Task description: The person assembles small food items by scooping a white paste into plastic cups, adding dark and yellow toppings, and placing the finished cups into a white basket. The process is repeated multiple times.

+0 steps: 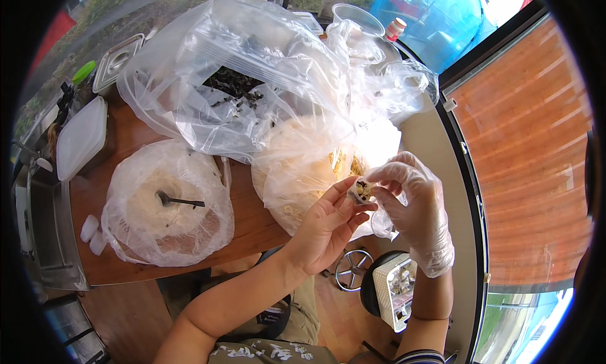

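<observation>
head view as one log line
bare left hand: holds small open white packet of yellow and dark bits | clear-gloved right hand: at packet's edge

My left forearm (243, 289) slants in from seven o'clock, bare, aiming toward one o'clock. My left hand (327, 230) is bare too, palm turned up, thumb and forefinger closed in a pinch, the other fingers loosely curled. My right forearm (433, 301) rises from five o'clock; my right hand (421, 206) wears a clear glove, creased at the wrist, its fingers bent toward nine o'clock, fingertips meeting my left ones.
</observation>
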Demonstrator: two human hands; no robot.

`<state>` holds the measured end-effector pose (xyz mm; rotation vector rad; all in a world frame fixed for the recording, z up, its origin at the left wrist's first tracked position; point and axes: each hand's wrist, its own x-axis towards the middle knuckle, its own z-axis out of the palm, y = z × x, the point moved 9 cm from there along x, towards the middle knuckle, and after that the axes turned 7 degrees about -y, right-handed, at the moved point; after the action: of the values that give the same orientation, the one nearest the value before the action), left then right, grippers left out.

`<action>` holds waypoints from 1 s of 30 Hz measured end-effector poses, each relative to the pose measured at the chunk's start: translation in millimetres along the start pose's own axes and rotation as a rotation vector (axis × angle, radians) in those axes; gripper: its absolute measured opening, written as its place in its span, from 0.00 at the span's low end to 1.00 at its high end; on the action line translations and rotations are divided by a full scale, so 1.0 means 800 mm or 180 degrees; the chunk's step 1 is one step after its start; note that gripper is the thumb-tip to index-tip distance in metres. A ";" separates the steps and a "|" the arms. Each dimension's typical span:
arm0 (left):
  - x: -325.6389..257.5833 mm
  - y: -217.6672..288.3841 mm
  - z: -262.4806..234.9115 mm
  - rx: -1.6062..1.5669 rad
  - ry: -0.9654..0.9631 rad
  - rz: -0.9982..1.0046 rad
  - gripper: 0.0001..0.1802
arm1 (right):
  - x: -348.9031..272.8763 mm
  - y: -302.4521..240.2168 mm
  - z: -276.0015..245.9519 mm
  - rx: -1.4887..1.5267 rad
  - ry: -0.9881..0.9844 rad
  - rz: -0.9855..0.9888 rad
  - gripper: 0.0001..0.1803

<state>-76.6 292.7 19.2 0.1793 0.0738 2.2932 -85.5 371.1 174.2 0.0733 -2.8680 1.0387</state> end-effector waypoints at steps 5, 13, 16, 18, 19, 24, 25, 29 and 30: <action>-0.004 0.004 0.001 0.0027 0.0066 0.0010 0.30 | -0.007 0.018 -0.013 0.0454 0.0096 0.0065 0.19; -0.010 0.014 0.011 0.0016 -0.0052 0.0039 0.31 | -0.034 0.042 0.006 0.1234 -0.0442 0.0277 0.35; -0.013 0.010 0.014 0.0212 -0.0110 -0.0081 0.30 | -0.038 0.051 0.021 0.2035 -0.0351 0.0601 0.37; -0.016 0.011 0.015 0.0457 -0.0097 -0.0133 0.29 | -0.038 0.055 0.037 0.2615 -0.0361 0.0879 0.35; -0.019 0.013 0.014 0.0633 -0.0043 -0.0140 0.29 | -0.035 0.055 0.043 0.2644 -0.0281 0.0873 0.30; -0.040 0.036 0.007 0.1401 0.0439 -0.0077 0.31 | -0.042 0.053 0.079 0.2516 -0.0358 0.1338 0.19; -0.048 0.041 0.007 0.1685 0.0548 -0.0061 0.31 | -0.045 0.050 0.084 0.2483 -0.0285 0.1306 0.18; -0.079 0.069 0.013 0.3269 0.0979 0.0300 0.26 | -0.058 0.043 0.111 0.2789 -0.0320 0.1321 0.20; -0.085 0.076 0.018 0.3528 0.1013 0.0464 0.24 | -0.061 0.042 0.118 0.2851 -0.0344 0.1332 0.20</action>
<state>-74.4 201.3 32.6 0.3788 1.5275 2.1492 -45.9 336.6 75.6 -0.4339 -2.2854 2.3645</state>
